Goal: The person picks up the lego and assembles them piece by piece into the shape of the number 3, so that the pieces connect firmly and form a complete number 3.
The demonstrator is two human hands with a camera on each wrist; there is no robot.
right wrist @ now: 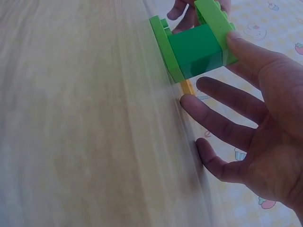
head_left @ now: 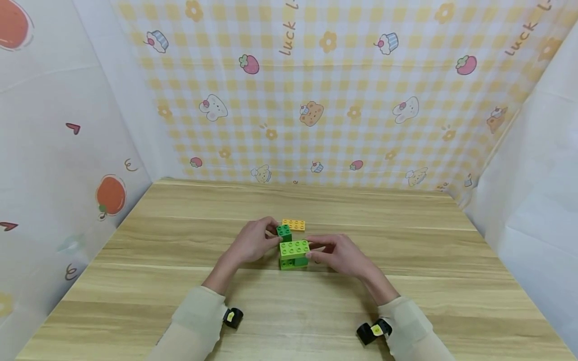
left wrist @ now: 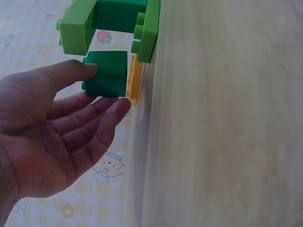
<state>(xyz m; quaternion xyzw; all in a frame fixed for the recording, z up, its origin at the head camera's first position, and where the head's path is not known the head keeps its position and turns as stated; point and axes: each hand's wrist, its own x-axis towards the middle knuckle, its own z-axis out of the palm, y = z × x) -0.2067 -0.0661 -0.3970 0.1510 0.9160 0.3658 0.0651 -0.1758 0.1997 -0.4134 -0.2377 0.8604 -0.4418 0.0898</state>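
Observation:
My left hand (head_left: 253, 241) pinches a dark green building block (head_left: 284, 233) between thumb and fingers. In the left wrist view this block (left wrist: 110, 73) appears a little above the tabletop. Just in front of it stands a stack: a light green brick (head_left: 294, 248) on top, a second dark green block (right wrist: 196, 49) under its right end, and a light green base brick (head_left: 285, 266) with bare studs on its left. My right hand (head_left: 339, 254) grips the top brick's right end with the thumb in front. Its other fingers spread loosely, and part of its grip is hidden behind the stack.
A yellow brick (head_left: 296, 224) lies flat behind the stack. All of this is on a wood-grain table (head_left: 298, 311). A patterned cloth (head_left: 289, 90) rises at the table's back edge, with white cloths at both sides.

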